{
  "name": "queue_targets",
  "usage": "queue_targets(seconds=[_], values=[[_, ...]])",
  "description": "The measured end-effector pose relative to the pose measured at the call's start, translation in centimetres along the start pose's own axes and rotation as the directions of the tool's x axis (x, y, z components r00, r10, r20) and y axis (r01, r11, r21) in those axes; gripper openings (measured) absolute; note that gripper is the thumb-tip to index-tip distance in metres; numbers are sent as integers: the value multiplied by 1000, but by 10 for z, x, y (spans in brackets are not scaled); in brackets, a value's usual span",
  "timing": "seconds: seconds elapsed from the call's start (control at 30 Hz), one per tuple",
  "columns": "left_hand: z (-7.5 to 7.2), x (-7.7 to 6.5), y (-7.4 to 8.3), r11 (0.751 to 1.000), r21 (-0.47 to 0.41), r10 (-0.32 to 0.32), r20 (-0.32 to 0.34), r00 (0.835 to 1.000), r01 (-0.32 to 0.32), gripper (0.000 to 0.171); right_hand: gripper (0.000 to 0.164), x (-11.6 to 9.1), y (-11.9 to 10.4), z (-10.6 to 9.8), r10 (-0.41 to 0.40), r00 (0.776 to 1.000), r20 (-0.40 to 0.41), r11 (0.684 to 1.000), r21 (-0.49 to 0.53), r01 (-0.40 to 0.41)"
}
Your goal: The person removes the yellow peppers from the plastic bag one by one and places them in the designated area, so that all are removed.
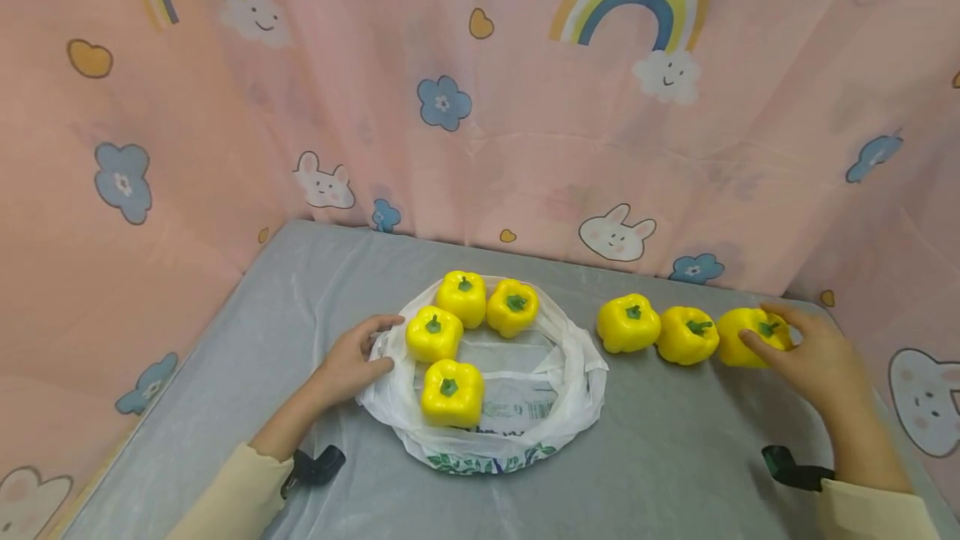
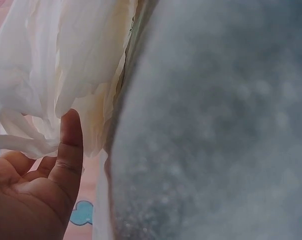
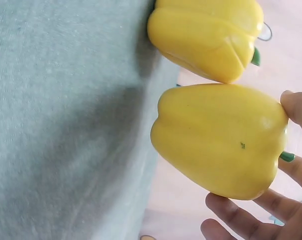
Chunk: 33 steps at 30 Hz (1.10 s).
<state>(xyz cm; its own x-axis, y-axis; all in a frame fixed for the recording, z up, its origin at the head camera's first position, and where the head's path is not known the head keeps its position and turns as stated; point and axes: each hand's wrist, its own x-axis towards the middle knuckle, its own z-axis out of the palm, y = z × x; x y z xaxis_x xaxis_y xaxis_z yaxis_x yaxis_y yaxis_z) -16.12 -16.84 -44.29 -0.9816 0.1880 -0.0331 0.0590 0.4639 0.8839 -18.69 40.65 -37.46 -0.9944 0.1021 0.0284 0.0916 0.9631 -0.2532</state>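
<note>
A white plastic bag (image 1: 587, 373) lies spread with its mouth up. Inside its left and far rim sit several yellow bell peppers with green stems, the nearest pepper (image 1: 452, 394) toward the front. At the bag's left rim rests my left hand (image 1: 352, 361), thumb and fingers apart against the plastic; in the left wrist view its thumb (image 2: 71, 135) touches the crumpled film. On the right, my right hand (image 1: 813, 357) holds the end yellow bell pepper (image 3: 221, 140) between thumb and fingertips around its stem end.
Beside the held pepper stand two more yellow peppers in a row, a middle pepper (image 1: 686, 336) and a left pepper (image 1: 628, 323). A grey cloth covers the table (image 1: 660, 448). Behind and at the sides hangs a pink patterned curtain (image 1: 510, 165).
</note>
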Motion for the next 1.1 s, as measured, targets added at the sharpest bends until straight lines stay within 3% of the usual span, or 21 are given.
queue_targets(seconds=[0.6, 1.1], values=[[-1, -1, 0, 1000, 9, 24, -9, 1000, -24, 54, 85, 12, 2, 13, 4, 996, 87, 998, -59, 2], [0, 0, -1, 999, 38, 4, -28, 1000, -3, 54, 86, 13, -1, 15, 7, 995, 97, 996, -89, 2]])
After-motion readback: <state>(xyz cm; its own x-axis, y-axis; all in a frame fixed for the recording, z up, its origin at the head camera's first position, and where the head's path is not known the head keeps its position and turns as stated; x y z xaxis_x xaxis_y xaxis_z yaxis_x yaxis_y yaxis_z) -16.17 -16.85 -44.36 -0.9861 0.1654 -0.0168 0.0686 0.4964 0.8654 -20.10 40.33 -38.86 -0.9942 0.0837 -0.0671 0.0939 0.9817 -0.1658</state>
